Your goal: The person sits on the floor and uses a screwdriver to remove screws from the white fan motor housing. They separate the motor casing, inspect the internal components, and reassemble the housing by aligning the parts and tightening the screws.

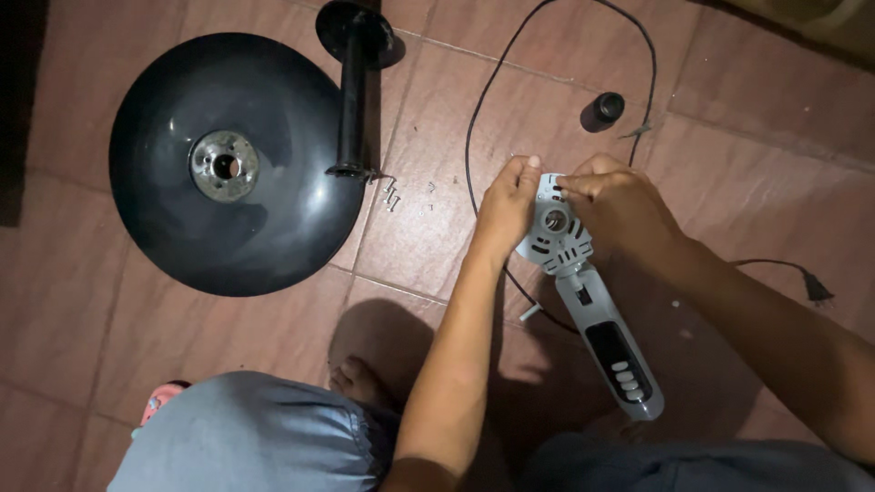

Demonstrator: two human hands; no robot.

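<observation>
Seen from the head camera, a person squats on a reddish tiled floor (747, 118), both hands on a grey fan control housing (583, 292). Its long axis runs diagonally: the round, slotted mount end points up and away from the person, while the button panel end points down toward the right knee. The left hand (503, 211) clasps the round end's left edge, fingers curled together on it; the right hand (618, 202) pinches the housing's top edge, fingertips pressed together there. Left of the housing lie small screws (393, 195), beyond them a black round base (182, 237) and a black pole (352, 91). A black cord (474, 137) loops above the housing, near a small black cap (603, 109).
</observation>
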